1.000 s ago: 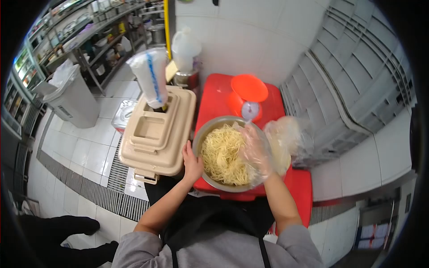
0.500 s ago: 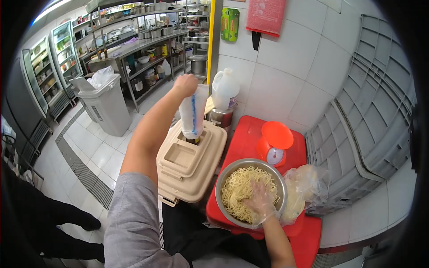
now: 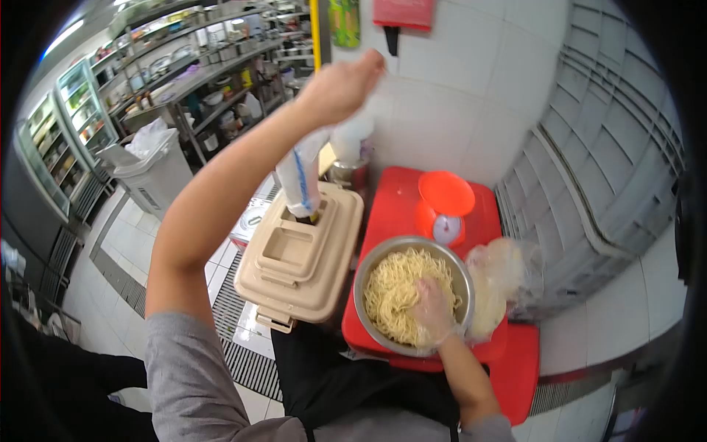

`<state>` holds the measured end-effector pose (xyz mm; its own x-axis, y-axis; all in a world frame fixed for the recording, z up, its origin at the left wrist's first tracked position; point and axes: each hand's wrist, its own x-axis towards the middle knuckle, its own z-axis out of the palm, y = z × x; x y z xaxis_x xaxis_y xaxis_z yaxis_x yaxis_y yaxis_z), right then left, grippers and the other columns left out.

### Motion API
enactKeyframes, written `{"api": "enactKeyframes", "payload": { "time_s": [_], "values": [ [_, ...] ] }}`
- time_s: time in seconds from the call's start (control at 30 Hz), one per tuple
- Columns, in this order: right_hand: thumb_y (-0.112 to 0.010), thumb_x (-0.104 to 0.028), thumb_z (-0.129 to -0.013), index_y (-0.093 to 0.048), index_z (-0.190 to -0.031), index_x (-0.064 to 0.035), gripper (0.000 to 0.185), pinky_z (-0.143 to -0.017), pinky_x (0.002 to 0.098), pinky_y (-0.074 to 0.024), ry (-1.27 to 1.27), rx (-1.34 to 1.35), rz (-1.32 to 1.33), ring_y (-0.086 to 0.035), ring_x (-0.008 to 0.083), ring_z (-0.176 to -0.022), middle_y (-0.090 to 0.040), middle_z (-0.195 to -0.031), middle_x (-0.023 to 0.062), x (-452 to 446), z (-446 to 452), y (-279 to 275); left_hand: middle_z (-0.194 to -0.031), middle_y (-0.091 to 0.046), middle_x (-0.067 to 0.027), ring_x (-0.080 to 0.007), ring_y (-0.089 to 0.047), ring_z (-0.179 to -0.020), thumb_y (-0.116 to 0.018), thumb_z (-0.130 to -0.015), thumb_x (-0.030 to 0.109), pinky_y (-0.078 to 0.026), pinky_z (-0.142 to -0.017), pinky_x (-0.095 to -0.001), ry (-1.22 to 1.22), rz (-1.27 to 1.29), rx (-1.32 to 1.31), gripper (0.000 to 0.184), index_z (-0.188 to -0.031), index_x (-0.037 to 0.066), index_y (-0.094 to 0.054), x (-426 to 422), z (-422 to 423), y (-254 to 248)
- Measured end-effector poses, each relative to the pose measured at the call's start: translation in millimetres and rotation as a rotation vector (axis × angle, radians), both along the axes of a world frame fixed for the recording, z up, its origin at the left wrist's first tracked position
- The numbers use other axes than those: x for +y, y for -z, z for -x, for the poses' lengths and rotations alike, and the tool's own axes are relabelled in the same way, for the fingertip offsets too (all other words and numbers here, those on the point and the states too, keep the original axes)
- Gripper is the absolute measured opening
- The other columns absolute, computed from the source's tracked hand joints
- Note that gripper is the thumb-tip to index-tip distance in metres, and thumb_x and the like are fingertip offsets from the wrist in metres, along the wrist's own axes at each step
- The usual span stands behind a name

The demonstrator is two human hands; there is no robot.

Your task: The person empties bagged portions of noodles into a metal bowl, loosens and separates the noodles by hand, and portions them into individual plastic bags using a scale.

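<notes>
My right hand point(image 3: 434, 309), in a clear plastic glove, presses into yellow noodles point(image 3: 394, 295) in a metal bowl point(image 3: 361, 313), its fingers curled into the strands. My left hand point(image 3: 353, 81) is bare and raised in front of the tiled wall, blurred, with its fingers closed. Anything in it is too small or smeared to make out. Below that hand, a clear plastic sleeve with a blue stripe point(image 3: 298, 180) stands on the lid of a beige bin point(image 3: 294, 272). The forearm partly covers its top.
An orange kitchen scale point(image 3: 445, 199) stands behind the bowl on a red surface point(image 3: 398, 199). A clear plastic bag with pale contents point(image 3: 490, 287) touches the bowl's right side. Grey crates point(image 3: 589, 221) line the right. A white jug point(image 3: 352, 136) is by the wall. A person's dark-clothed legs point(image 3: 88, 376) show lower left.
My left hand has risen up and to the right, away from the top of the plastic sleeve. My right hand's fingers, spread on the noodles before, are now more curled. The view has shifted.
</notes>
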<state>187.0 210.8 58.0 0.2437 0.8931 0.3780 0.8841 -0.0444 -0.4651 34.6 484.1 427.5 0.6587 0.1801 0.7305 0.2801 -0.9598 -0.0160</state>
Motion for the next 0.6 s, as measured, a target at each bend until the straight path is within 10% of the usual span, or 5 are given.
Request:
{"api": "enactKeyframes", "payload": {
  "time_s": [0.23, 0.4, 0.6],
  "values": [
    [-0.066, -0.01, -0.061, -0.059, -0.103, -0.0028, 0.043, -0.081, 0.0373, -0.0465, -0.01, 0.39, -0.155, -0.059, 0.0296, -0.093, -0.062, -0.098, 0.018, 18, -20, -87, -0.071, -0.044, 0.0023, -0.0055, -0.042, -0.062, -0.047, -0.086, 0.014, -0.036, -0.051, -0.0209, 0.693, 1.246, -0.415, 0.042, -0.127, 0.02, -0.041, -89, -2, 58],
    [-0.062, 0.007, -0.058, -0.056, -0.108, 0.0021, 0.051, -0.083, 0.0235, -0.0424, -0.132, 0.764, -0.399, -0.055, 0.0133, -0.087, -0.054, -0.089, 0.0044, 9, -25, -155, -0.093, -0.056, -0.0261, -0.0442, -0.054, -0.097, -0.045, -0.079, 0.003, -0.042, -0.087, -0.0457, 0.067, 0.583, -0.18, 0.038, -0.115, 0.012, -0.052, -23, 14, 202],
    [-0.074, -0.02, -0.065, -0.045, -0.128, -0.0049, 0.072, -0.093, 0.0384, -0.0418, 0.001, -0.03, 0.664, -0.055, 0.0282, -0.108, -0.052, -0.12, 0.0196, 0, -29, -143, -0.117, -0.048, -0.0263, -0.0429, -0.052, -0.102, -0.054, -0.08, 0.013, -0.042, -0.088, -0.0478, -0.26, 0.725, 0.116, 0.038, -0.118, 0.01, -0.052, -38, 20, 330]
  ]
}}
